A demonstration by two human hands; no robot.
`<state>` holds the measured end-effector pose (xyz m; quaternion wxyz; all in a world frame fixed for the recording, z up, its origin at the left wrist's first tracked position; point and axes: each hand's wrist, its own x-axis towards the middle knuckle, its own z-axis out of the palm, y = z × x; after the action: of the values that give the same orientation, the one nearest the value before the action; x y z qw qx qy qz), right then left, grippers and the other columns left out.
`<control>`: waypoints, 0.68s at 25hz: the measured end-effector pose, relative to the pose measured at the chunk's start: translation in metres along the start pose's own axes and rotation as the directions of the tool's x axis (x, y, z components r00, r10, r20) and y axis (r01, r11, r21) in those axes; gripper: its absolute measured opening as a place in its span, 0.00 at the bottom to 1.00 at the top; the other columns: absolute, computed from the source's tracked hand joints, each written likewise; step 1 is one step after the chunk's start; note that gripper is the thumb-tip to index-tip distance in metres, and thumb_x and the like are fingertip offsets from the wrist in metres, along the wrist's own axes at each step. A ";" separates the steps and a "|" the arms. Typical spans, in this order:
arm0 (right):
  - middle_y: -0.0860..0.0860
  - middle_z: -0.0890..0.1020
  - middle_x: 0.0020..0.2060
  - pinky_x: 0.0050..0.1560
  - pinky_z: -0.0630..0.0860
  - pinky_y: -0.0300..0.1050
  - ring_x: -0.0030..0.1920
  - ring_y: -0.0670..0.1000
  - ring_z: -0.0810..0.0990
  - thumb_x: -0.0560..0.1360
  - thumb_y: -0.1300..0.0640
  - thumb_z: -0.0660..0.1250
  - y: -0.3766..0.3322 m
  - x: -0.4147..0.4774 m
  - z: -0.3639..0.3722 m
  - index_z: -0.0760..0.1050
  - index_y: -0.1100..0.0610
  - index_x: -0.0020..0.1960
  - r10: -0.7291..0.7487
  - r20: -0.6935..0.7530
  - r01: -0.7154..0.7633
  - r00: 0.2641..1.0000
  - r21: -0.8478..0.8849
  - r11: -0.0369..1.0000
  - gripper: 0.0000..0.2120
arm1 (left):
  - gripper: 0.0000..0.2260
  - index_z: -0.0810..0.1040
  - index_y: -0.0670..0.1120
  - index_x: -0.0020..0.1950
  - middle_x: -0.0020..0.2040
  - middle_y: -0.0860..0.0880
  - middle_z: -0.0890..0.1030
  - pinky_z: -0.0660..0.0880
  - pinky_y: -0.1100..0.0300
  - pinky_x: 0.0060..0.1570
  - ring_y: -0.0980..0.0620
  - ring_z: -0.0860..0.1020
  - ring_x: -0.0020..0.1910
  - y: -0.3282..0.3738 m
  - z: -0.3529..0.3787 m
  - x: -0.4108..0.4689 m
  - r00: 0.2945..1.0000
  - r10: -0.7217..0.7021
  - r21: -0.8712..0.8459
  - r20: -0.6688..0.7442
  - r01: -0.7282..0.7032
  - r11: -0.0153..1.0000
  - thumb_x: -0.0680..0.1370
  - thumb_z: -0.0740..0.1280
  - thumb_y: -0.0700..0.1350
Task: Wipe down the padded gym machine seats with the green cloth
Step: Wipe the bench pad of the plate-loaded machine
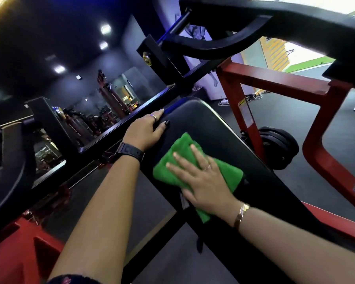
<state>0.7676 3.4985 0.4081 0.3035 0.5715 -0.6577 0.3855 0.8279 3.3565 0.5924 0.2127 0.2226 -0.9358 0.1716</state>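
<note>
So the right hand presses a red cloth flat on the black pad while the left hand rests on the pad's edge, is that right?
Nearly. The cloth is green, not red; the head view shows it plainly. The rest stands: the right hand presses it flat on the black pad, and the left hand rests on the pad's edge.

Green cloth (173, 160), black seat (209, 124), red frame (275, 83).

Green cloth (172, 167) flat on black padded seat (209, 124).
</note>
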 end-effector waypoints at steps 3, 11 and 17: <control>0.43 0.61 0.74 0.65 0.65 0.57 0.75 0.57 0.56 0.69 0.45 0.62 0.013 -0.067 -0.002 0.59 0.41 0.74 -0.121 0.022 0.120 0.992 0.043 0.992 0.34 | 0.22 0.66 0.48 0.72 0.70 0.49 0.71 0.65 0.57 0.66 0.49 0.70 0.68 -0.004 -0.001 0.000 0.999 0.015 -0.010 0.039 -0.015 1.000 0.79 0.61 0.52; 0.37 0.55 0.74 0.70 0.60 0.53 0.77 0.53 0.48 0.76 0.38 0.50 0.102 0.013 -0.009 0.53 0.36 0.74 0.271 0.099 -0.283 0.958 0.153 0.947 0.26 | 0.28 0.62 0.45 0.73 0.70 0.44 0.66 0.61 0.55 0.70 0.48 0.66 0.69 0.029 0.010 0.070 0.952 0.099 -0.027 0.291 -0.095 0.995 0.76 0.65 0.52; 0.40 0.61 0.74 0.68 0.64 0.55 0.75 0.52 0.56 0.73 0.35 0.45 0.124 -0.053 -0.010 0.56 0.40 0.74 0.671 0.158 -0.686 0.724 0.257 0.680 0.30 | 0.27 0.66 0.55 0.71 0.70 0.52 0.69 0.65 0.52 0.67 0.50 0.65 0.70 0.068 0.039 0.103 0.913 0.260 0.269 0.313 -0.348 0.898 0.74 0.52 0.61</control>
<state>0.6533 3.5405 0.3490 0.0325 0.3355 -0.7639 0.5503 0.6988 3.3618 0.5929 0.0149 0.1251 -0.9390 0.3200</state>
